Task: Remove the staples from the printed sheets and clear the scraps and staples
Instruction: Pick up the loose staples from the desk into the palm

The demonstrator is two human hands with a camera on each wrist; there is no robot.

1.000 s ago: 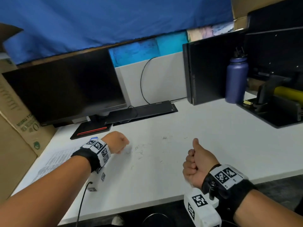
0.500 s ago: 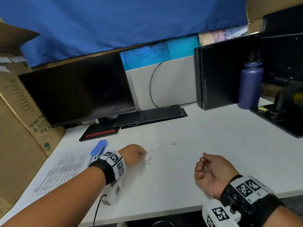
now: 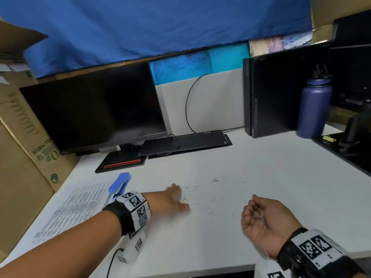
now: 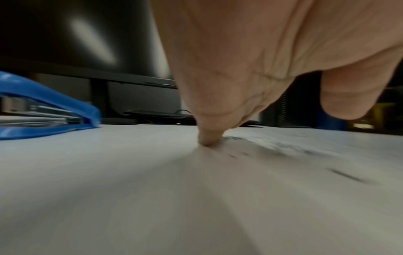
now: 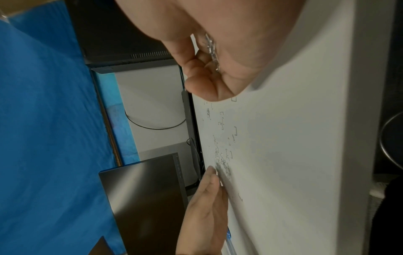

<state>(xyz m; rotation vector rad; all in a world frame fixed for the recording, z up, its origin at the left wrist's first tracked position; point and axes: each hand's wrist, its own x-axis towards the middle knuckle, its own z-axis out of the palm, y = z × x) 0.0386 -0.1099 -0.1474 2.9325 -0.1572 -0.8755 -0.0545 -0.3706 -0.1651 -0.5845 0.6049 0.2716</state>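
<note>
Several loose staples (image 3: 215,180) lie scattered mid-desk on the white desk (image 3: 271,177), and show in the right wrist view as staples (image 5: 222,163). My left hand (image 3: 172,199) stands on its edge with straight fingers at the left side of the scatter, touching the nearest staples; its fingertip (image 4: 208,140) presses the desk. My right hand (image 3: 261,217) is palm up near the front edge, fingers curled round a small heap of staples (image 3: 260,220), seen also as the heap (image 5: 211,46). Printed sheets (image 3: 74,207) lie at the left with a blue stapler (image 3: 120,183) beside them.
A dark monitor (image 3: 96,113) and a cardboard box (image 3: 20,147) close off the back left. A black computer tower (image 3: 271,93), a purple bottle (image 3: 313,109) and a black tray (image 3: 345,153) stand at the right. A flat black device (image 3: 184,143) lies behind the staples.
My left hand has uncurled from a fist and slid right against the staples. My right hand has turned palm up, its fist loosening to show staples in the palm.
</note>
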